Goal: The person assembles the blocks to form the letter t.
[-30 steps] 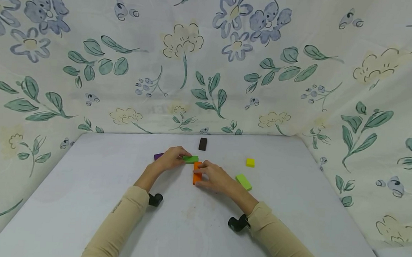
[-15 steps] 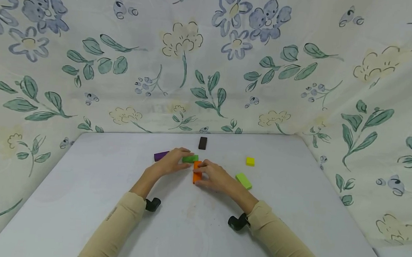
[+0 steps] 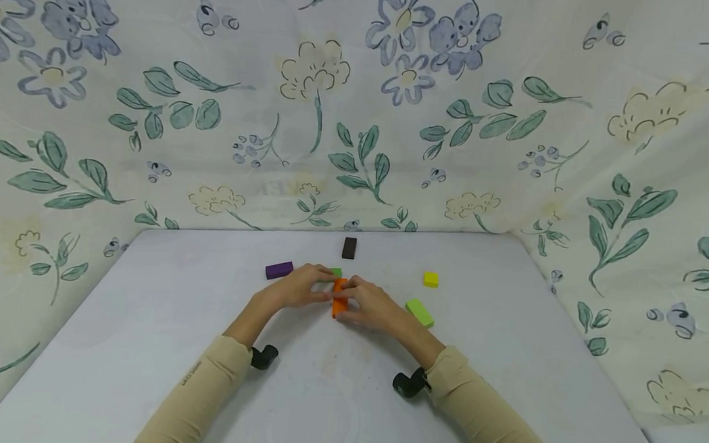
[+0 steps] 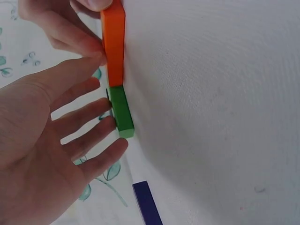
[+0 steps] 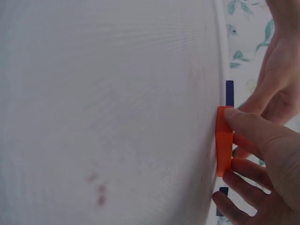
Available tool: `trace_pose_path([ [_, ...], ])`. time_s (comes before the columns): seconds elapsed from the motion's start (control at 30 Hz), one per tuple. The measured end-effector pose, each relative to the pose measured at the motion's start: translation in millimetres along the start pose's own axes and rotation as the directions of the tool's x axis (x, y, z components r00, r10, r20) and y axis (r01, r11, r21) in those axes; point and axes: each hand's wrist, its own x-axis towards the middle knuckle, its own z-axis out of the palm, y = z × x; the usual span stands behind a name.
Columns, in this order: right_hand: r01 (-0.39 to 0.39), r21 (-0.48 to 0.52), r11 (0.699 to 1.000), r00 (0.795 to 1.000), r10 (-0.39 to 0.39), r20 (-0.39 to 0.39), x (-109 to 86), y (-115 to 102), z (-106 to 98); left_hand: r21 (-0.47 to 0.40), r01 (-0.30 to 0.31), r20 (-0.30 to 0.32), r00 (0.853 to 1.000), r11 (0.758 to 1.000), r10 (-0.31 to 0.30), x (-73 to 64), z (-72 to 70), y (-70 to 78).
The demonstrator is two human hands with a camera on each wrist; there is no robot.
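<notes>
My right hand (image 3: 375, 308) pinches an orange block (image 5: 224, 147) between thumb and fingers. The block lies lengthwise away from me on the white table (image 3: 331, 410). Its far end meets a green block (image 4: 123, 112); the left wrist view shows the two end to end. My left hand (image 3: 299, 288) is loosely spread beside them, its thumb near the orange block's left side and its fingers just behind the green block. Whether those fingertips touch the green block I cannot tell. In the head view this hand covers most of the green block.
Left of the hands lies a purple block (image 3: 279, 270). A dark brown block (image 3: 349, 248) is farther back near the table's far edge. On the right are a small yellow block (image 3: 431, 280) and a lime green block (image 3: 419, 313), near my right wrist. A floral cloth (image 3: 361, 113) hangs behind.
My left hand has loosened from the green block and shifted right and nearer, toward the orange block. The purple block shows more, the green one less. The right hand keeps its place.
</notes>
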Motion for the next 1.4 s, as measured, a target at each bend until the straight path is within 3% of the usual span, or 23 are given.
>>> trace_pose_path([
  [0.33, 0.037, 0.012, 0.999, 0.999, -0.037, 0.01, 1.3, 1, -2, 0.03, 0.045, 0.027, 0.999, 0.999, -0.046, -0.9, 0.0, 0.4],
  [0.53, 0.025, 0.016, 1.0, 0.999, -0.026, 0.026, 0.1, 0, -3, 0.036, 0.105, 0.071, 0.992, 0.994, -0.107, -3.0, -2.1, 5.5],
  [0.67, 0.01, 0.027, 1.0, 0.999, -0.011, 0.047, -0.1, -1, -5, 0.04, 0.11, 0.084, 0.99, 0.993, -0.113, -3.6, -2.7, 7.6],
  [1.13, 0.063, 0.05, 0.997, 0.995, -0.067, 0.073, 3.9, 8, -15, 0.06, 0.149, 0.048, 0.987, 0.987, -0.152, -4.2, 0.3, 16.3],
  [1.4, -0.011, 0.044, 0.999, 0.999, 0.008, 0.05, 7.9, 19, -25, 0.052, 0.171, 0.05, 0.984, 0.984, -0.174, -4.0, 1.1, 15.8],
])
